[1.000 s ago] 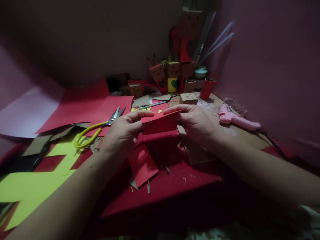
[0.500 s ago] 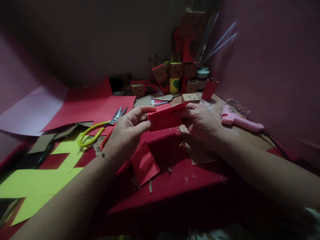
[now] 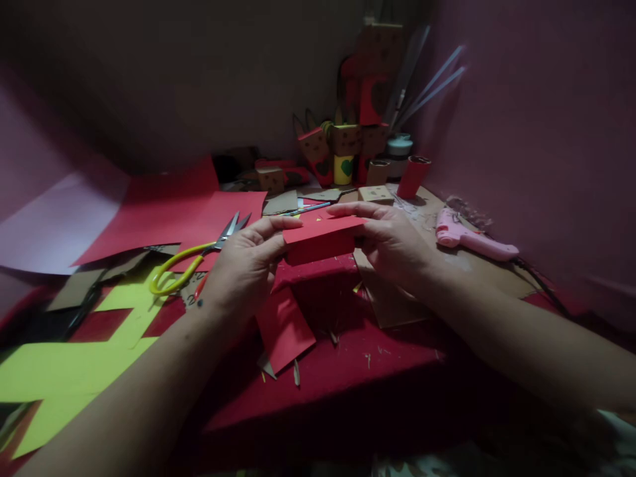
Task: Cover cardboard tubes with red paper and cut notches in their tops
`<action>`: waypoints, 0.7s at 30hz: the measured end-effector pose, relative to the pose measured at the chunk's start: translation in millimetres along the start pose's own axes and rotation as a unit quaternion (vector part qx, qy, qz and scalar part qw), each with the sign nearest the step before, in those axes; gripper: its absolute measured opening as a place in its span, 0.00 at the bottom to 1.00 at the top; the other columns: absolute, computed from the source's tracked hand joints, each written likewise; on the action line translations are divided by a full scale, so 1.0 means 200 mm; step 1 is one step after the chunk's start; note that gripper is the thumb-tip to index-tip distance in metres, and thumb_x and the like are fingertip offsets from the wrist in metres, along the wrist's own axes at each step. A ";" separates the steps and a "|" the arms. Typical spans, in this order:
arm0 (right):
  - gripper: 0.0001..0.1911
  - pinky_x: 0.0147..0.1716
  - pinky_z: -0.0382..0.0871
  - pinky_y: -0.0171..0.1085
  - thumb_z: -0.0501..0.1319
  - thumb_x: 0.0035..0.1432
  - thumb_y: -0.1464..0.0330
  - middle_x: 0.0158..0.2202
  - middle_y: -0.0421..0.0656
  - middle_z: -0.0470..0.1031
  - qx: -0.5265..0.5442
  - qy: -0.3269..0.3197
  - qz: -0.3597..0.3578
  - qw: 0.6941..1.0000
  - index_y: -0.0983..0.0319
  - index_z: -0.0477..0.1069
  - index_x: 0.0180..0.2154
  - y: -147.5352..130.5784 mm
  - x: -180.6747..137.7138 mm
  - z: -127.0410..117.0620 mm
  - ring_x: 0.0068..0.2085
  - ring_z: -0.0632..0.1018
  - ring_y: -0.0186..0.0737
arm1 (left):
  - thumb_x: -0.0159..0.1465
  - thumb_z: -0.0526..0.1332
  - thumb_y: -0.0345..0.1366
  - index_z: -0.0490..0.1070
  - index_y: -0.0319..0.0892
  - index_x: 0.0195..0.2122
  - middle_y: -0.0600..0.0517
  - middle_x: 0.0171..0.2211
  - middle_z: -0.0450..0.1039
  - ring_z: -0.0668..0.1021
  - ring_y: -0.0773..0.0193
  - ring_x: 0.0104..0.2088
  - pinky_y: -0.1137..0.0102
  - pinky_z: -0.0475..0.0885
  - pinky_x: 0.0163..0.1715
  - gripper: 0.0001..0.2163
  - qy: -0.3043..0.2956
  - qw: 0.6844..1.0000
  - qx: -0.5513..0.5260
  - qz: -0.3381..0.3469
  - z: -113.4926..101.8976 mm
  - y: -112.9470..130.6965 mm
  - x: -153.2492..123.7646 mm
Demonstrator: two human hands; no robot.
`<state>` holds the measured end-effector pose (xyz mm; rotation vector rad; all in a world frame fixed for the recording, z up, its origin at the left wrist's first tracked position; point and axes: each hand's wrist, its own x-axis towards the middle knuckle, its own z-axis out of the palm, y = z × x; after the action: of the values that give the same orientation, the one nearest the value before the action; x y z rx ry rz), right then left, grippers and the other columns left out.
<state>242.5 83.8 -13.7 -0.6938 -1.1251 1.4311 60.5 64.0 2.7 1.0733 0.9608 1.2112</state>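
Observation:
A small piece of red paper [image 3: 320,240], folded along its top edge, is held above the red table between both hands. My left hand [image 3: 247,265] pinches its left end with thumb and fingers. My right hand [image 3: 392,240] grips its right end, fingers laid along the folded top. Below the hands another red paper piece [image 3: 284,329] lies flat on the red table cover [image 3: 358,371] among small paper scraps.
Yellow-handled scissors [image 3: 196,255] lie left of the hands, on red sheets [image 3: 163,209] and yellow paper [image 3: 64,371]. A pink glue gun [image 3: 470,238] rests on cardboard at the right. Decorated cardboard boxes and tubes [image 3: 348,142] stand stacked at the back by the pink wall.
The red paper tilted up on its right side half a second ago and is level again now. Both hands stayed on its ends, shifting slightly.

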 end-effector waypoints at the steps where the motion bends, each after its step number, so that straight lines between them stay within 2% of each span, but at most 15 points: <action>1: 0.09 0.35 0.71 0.34 0.66 0.45 0.75 0.29 0.40 0.79 0.000 0.002 0.001 1.000 0.62 0.79 0.32 0.00 0.00 0.00 0.31 0.77 0.34 | 0.53 0.68 0.28 0.76 0.41 0.34 0.51 0.30 0.80 0.81 0.65 0.31 0.74 0.75 0.34 0.07 0.000 1.000 -0.008 -0.003 0.00 0.00 0.01; 6: 0.08 0.33 0.69 0.33 0.63 0.45 0.75 0.28 0.40 0.78 -0.001 0.013 0.002 1.000 0.63 0.78 0.30 0.00 0.00 0.00 0.30 0.76 0.33 | 0.53 0.67 0.27 0.77 0.40 0.32 0.51 0.27 0.79 0.80 0.66 0.30 0.75 0.75 0.35 0.05 0.004 1.000 -0.020 -0.007 -0.02 -0.02 0.03; 10: 0.10 0.31 0.68 0.32 0.64 0.44 0.76 0.27 0.40 0.78 0.006 0.011 0.005 1.000 0.63 0.78 0.32 0.00 0.01 0.00 0.30 0.76 0.33 | 0.53 0.68 0.28 0.77 0.41 0.31 0.51 0.27 0.79 0.80 0.65 0.30 0.74 0.75 0.34 0.05 0.009 0.999 -0.026 -0.016 -0.01 -0.01 0.03; 17: 0.07 0.32 0.69 0.33 0.66 0.43 0.75 0.27 0.39 0.77 -0.005 -0.002 0.011 1.000 0.63 0.77 0.30 -0.01 0.00 0.00 0.29 0.75 0.33 | 0.50 0.68 0.25 0.75 0.38 0.30 0.49 0.26 0.78 0.78 0.67 0.26 0.76 0.72 0.28 0.06 0.032 0.999 -0.014 -0.028 0.01 0.01 0.03; 21: 0.10 0.31 0.69 0.35 0.59 0.42 0.76 0.26 0.41 0.77 -0.011 -0.015 0.006 1.000 0.63 0.77 0.29 -0.02 0.00 0.00 0.28 0.75 0.34 | 0.52 0.67 0.24 0.75 0.38 0.30 0.52 0.23 0.77 0.75 0.71 0.22 0.80 0.68 0.21 0.05 0.034 0.999 -0.016 -0.030 0.00 0.02 0.03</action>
<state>244.8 83.4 -10.4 -0.6973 -1.1624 1.4460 61.1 69.5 5.7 0.9770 1.0146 1.2164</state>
